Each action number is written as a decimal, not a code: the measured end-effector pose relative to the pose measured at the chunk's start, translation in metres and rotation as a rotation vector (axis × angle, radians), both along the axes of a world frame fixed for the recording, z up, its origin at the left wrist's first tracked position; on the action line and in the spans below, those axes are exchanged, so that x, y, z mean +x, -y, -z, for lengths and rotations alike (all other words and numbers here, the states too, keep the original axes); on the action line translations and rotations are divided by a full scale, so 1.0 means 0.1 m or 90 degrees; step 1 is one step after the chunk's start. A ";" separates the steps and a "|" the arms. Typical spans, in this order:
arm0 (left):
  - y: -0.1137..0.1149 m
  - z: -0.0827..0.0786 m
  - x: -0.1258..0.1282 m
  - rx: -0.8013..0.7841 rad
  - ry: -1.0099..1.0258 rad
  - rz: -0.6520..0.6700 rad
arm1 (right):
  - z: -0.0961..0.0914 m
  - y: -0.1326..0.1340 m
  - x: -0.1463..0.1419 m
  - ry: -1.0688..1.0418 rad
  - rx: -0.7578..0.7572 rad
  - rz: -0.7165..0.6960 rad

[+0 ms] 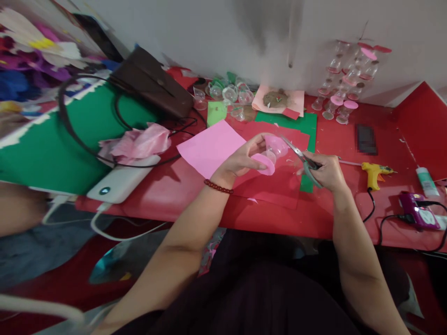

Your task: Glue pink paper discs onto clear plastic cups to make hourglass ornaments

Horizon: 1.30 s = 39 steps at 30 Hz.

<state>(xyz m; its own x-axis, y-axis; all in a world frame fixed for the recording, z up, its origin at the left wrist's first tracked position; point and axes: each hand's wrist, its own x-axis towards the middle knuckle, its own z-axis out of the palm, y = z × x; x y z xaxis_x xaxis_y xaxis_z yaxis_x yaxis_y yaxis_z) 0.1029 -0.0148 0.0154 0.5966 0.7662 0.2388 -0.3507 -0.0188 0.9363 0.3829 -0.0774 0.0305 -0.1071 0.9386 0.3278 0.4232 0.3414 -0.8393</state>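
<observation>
My left hand [246, 156] is closed on an hourglass-shaped piece made of clear plastic cups [275, 149] with pink paper at both ends. The lower end carries a round pink disc [264, 164]. In my right hand [327, 172] is a pair of scissors [304, 157], its blades pointing up and left toward the piece's upper pink edge. Whether the blades touch the paper I cannot tell. Under my hands lies red paper [275, 190] with small scraps on it. A pink sheet [209, 146] rests to the left, beside my left wrist.
Finished-looking hourglass pieces [349, 79] stand stacked at the back right. Clear cups [230, 93] cluster at the back middle. A yellow glue gun [373, 174], a phone [366, 138] and a purple socket block [419, 211] lie right. A brown bag [153, 81] and white power bank [122, 181] sit left.
</observation>
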 end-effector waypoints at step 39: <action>0.38 0.15 0.63 -0.150 0.145 -0.045 | 0.51 -0.14 -0.51 -0.267 0.047 0.199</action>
<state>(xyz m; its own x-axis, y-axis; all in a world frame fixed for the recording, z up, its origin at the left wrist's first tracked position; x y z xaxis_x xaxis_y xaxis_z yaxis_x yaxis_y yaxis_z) 0.1661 -0.0525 0.0000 0.4921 0.8536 0.1711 -0.5574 0.1580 0.8151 0.3316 -0.0635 -0.0206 0.3293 0.8775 0.3486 0.1475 0.3169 -0.9369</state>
